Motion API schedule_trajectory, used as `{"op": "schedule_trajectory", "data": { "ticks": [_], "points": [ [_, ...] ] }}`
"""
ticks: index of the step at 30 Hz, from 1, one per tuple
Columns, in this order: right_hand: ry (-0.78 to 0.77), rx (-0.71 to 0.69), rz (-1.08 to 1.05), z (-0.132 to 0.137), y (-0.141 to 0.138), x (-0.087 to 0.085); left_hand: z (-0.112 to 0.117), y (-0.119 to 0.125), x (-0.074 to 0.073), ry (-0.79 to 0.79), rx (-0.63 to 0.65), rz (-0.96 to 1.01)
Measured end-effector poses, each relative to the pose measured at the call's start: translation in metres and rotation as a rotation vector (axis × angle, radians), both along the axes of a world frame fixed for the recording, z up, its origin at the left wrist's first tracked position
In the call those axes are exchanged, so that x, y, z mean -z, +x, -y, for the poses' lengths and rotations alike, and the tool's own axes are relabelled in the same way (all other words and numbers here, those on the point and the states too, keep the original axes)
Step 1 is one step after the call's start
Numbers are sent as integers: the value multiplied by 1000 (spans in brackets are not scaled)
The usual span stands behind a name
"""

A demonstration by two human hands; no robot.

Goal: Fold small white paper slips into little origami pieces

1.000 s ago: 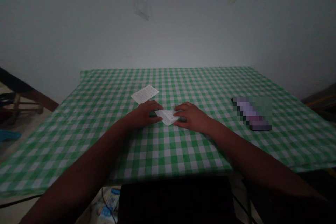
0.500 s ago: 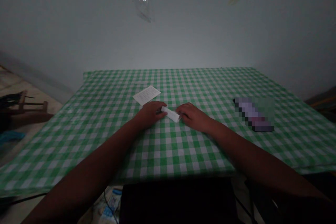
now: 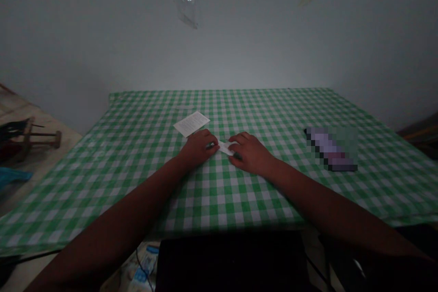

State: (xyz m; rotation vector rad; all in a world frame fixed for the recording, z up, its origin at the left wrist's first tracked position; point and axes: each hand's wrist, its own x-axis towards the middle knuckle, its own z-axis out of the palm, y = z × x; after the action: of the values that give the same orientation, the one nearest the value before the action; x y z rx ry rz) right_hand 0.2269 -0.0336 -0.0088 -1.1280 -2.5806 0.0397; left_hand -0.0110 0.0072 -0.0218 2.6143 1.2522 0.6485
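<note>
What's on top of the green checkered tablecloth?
A printed sheet and a pixelated phone lie there. The left hand pinches a small folded paper, which the right hand partly hides. Anything directly beneath these is covered.

My small white paper point(image 3: 224, 147), folded narrow, sits btwn my L hand point(image 3: 199, 148) and R hand point(image 3: 252, 153), L end pinched. It slants, R end a bit nearer me; prob. w/ print, too dim to be sure.
</note>
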Motion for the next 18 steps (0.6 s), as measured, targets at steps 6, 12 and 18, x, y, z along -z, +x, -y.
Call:
{"op": "schedule_trajectory", "data": {
  "ticks": [6,12,18],
  "points": [
    [-5,55,25,-5,1,-4,-1,-1,3,74,102,4],
    [-55,31,37,-8,2,-1,-4,1,0,36,133,-63],
    [-13,57,120,-6,-1,-3,-1,2,-6,49,121,-141]
  ]
}}
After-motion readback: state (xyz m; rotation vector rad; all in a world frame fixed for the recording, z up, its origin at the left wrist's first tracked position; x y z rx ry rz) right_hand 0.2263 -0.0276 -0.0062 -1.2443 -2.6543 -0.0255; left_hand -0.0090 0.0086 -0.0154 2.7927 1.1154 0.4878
